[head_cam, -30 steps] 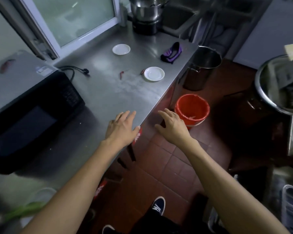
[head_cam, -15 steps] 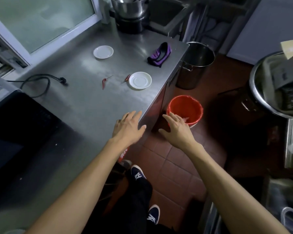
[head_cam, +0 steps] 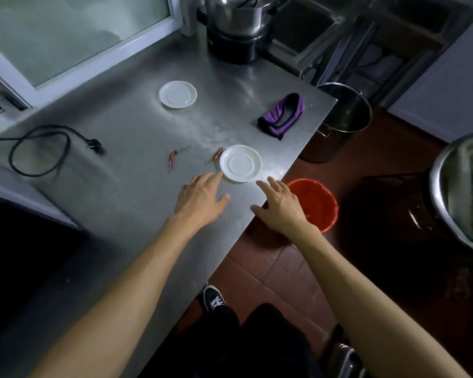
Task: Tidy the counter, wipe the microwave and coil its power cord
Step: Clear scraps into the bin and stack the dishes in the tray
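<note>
On the steel counter (head_cam: 126, 192) lie two white saucers, a near saucer (head_cam: 241, 163) by the front edge and a far saucer (head_cam: 177, 94). Two red chillies rest near them, one (head_cam: 172, 159) in the open and one (head_cam: 218, 154) against the near saucer. A purple cloth (head_cam: 282, 115) sits at the right end. The black power cord (head_cam: 43, 148) loops at the left, its plug free. The black microwave (head_cam: 19, 241) fills the lower left. My left hand (head_cam: 200, 197), fingers straight, reaches to the near saucer's rim. My right hand (head_cam: 280, 201) hovers open over the counter's edge.
A steel pot on a black cooker (head_cam: 236, 25) stands at the back of the counter. On the floor are a red bucket (head_cam: 316, 203) and a tall steel stockpot (head_cam: 342, 115). A large steel basin (head_cam: 459, 192) sits at the right. A window (head_cam: 74, 31) lies behind.
Both hands have moved forward along the counter toward the near saucer. The view has shifted right, so the microwave has slid out to the lower left.
</note>
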A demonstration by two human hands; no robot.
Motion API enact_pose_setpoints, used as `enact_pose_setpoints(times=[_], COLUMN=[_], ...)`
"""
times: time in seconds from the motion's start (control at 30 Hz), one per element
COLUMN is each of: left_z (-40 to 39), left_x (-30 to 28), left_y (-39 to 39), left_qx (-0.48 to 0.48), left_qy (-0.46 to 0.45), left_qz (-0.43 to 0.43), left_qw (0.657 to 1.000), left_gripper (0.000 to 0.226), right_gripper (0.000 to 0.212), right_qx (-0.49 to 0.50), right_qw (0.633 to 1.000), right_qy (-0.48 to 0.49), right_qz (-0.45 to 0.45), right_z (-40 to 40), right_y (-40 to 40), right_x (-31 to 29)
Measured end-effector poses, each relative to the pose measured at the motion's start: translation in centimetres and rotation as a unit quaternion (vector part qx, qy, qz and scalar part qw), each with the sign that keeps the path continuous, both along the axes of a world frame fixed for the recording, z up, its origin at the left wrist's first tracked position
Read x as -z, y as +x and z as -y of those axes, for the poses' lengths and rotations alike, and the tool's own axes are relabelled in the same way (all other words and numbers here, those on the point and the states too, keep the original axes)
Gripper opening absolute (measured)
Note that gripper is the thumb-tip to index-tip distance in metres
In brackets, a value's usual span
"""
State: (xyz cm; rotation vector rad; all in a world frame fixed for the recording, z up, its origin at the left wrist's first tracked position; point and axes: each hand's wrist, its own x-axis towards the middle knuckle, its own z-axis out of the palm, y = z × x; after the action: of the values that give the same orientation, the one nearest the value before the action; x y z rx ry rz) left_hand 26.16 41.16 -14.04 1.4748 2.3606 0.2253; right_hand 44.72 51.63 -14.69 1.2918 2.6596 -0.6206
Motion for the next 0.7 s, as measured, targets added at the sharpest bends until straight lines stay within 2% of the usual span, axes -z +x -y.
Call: enact_pose_setpoints(times=[0.13, 0.33, 0.53, 0.7], left_z=[-2.0, -5.7, -9.9, -12.3], left_x=[0.5, 2.5, 4.5, 5.4], left_y=[-2.8, -5.3, -6.7, -7.3], left_qx=[-0.030, -0.076, -0.120, -0.162], left_qy=[-0.011, -0.030, -0.068, -0.093], left_qz=[-0.001, -0.005, -0.012, -0.004], left_qw=[0.999, 0.997, 0.990, 0.982], left_gripper=[0.065, 0.064, 0.063, 0.063], right_gripper=[0.074, 0.077, 0.094, 0.110], right_qx=[-0.037, -0.098, -0.174, -0.231], right_qw=[0.999, 0.993, 0.981, 0.967], right_qy=[0.001, 0.004, 0.022, 0.000], right_qz=[0.003, 0.058, 0.088, 0.109], right_z=[-3.0, -8.0, -13.0, -14.9], right_y=[-3.7, -8.5, -12.0, -13.8], right_x=[1.0, 4.8, 7.8, 9.2])
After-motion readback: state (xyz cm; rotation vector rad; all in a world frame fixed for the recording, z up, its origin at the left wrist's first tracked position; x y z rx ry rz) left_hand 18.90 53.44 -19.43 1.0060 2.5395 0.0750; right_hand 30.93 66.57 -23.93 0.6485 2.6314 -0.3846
